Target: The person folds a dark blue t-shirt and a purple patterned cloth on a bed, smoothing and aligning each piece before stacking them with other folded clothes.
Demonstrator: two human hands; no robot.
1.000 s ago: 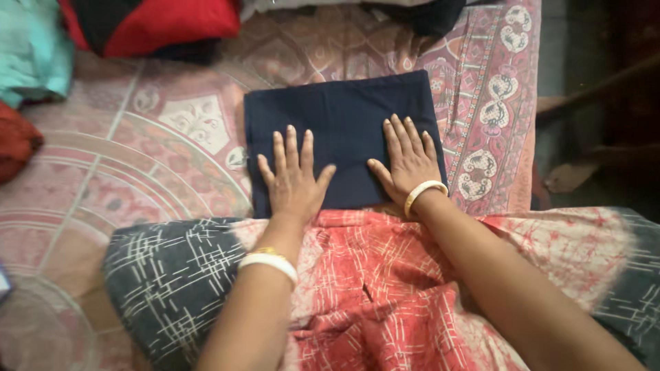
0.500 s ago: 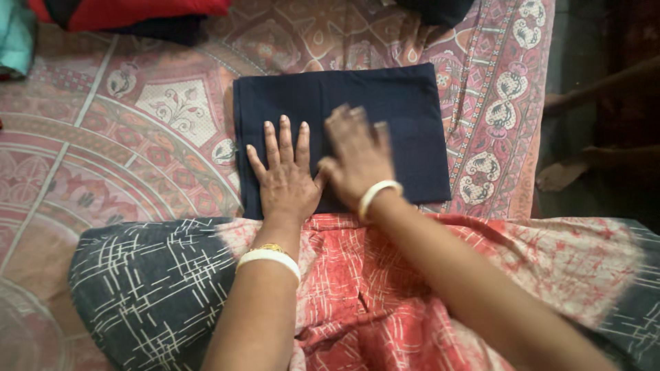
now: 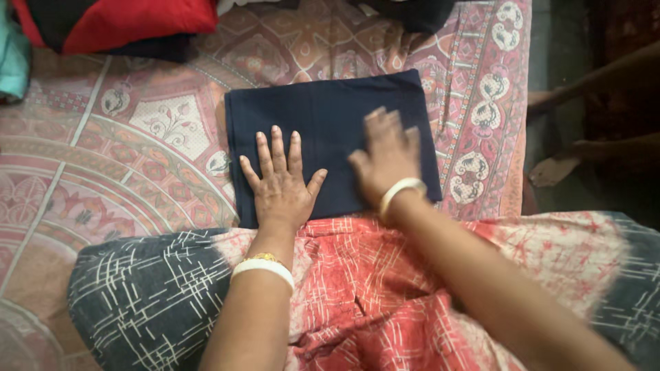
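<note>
- We see a folded navy cloth (image 3: 330,130) lying flat on a patterned pink bedsheet (image 3: 158,137), just beyond the person's lap; we take this cloth as our landmark.
- The left hand (image 3: 278,182) lies palm down on the near left part of the cloth, fingers spread and straight, gripping nothing; we judge that it pins the folded layers in place.
- The right hand (image 3: 386,161) lies on the near right part of the cloth, also open and flat with nothing pinched. It is blurred, so we cannot tell how firmly it presses.
- Both hands sit apart from each other on the cloth, with bare navy fabric between them. The flat palms suit smoothing a fold rather than lifting it.
- Each wrist wears a white bangle (image 3: 263,268), the left one with a thin gold one beside it.
- Near side of the cloth: a red and white printed garment (image 3: 385,288) with dark grey ends covers the lap and touches the cloth's near edge.
- Far left of the cloth, well apart: a red and black bundle (image 3: 130,20) of clothing lies on the sheet.
- Right of the cloth, past the sheet's border: another person's foot (image 3: 550,172) rests on the dim floor.
- We see no containers here; the only piled items are loose clothes.
</note>
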